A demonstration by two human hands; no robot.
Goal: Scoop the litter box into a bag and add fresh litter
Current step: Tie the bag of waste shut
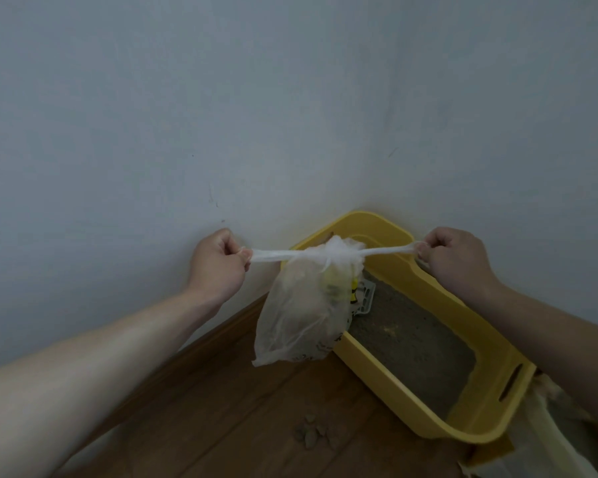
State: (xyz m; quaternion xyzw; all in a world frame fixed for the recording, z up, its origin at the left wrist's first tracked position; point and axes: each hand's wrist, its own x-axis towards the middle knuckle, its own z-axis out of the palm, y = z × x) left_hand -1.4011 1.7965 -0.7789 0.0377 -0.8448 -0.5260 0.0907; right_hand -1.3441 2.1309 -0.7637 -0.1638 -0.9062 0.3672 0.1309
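Observation:
A thin white plastic bag (pixel 301 319) hangs in mid-air with clumps inside, its neck gathered into a knot. My left hand (pixel 218 267) grips the bag's left handle strip and my right hand (pixel 453 263) grips the right one, both strips stretched taut sideways. Behind and below the bag stands the yellow litter box (pixel 497 367) in the room's corner, holding grey litter (pixel 411 336). A white slotted scoop (pixel 368 298) lies in the box, mostly hidden by the bag.
Pale walls (pixel 187 115) meet in a corner behind the box. A small pile of spilled litter clumps (pixel 313 434) lies on the wooden floor (pixel 221 408). Another light plastic bag (pixel 546 429) sits at the box's near right end.

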